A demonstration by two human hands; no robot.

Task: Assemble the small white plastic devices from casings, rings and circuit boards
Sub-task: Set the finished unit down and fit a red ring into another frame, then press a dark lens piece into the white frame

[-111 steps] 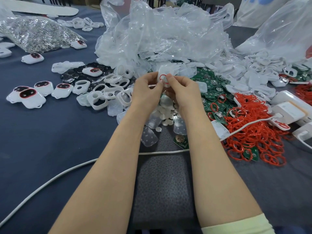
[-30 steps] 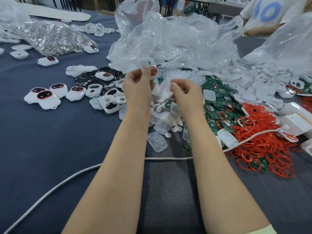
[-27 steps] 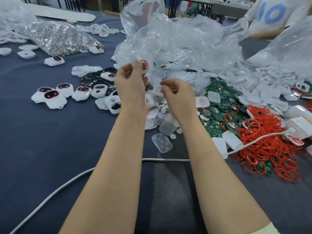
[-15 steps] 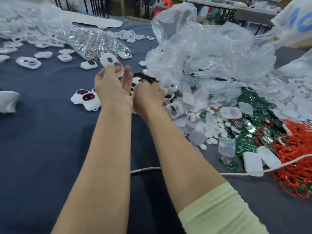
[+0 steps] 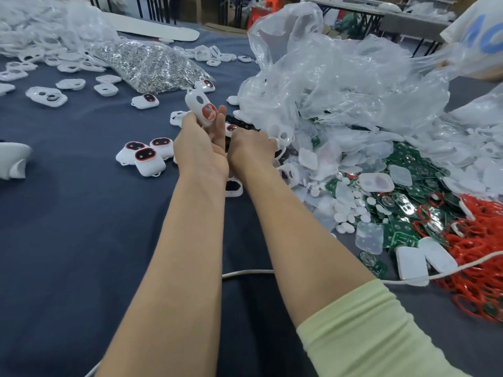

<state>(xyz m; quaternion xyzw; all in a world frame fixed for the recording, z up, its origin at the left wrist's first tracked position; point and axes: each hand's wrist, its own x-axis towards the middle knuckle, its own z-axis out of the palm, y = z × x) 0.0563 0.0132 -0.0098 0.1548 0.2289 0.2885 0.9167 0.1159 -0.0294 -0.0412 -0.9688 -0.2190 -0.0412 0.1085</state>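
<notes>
My left hand (image 5: 201,148) holds up a white casing (image 5: 202,107) by its lower end; one of its two openings has a red ring in it, the other is empty. My right hand (image 5: 250,151) is just beside it, knuckles up, its fingers curled down over the black inserts (image 5: 239,125) and loose casings (image 5: 283,136) on the cloth; whether it holds anything is hidden. Several finished devices (image 5: 144,156) lie to the left. Green circuit boards (image 5: 402,191) and a heap of red rings (image 5: 481,257) lie to the right.
Crumpled clear plastic bags (image 5: 340,77) rise behind the hands. A bag of silvery metal parts (image 5: 152,63) sits at the back left. A white cable (image 5: 272,272) crosses the blue cloth under my forearms. Small white discs (image 5: 351,210) and translucent pads (image 5: 368,238) lie scattered. Another person's sleeve (image 5: 479,34) shows far right.
Both hands came apart and moved left, away from the boards. The left keeps the ringed casing raised; the right dropped to the pile of black inserts and casings.
</notes>
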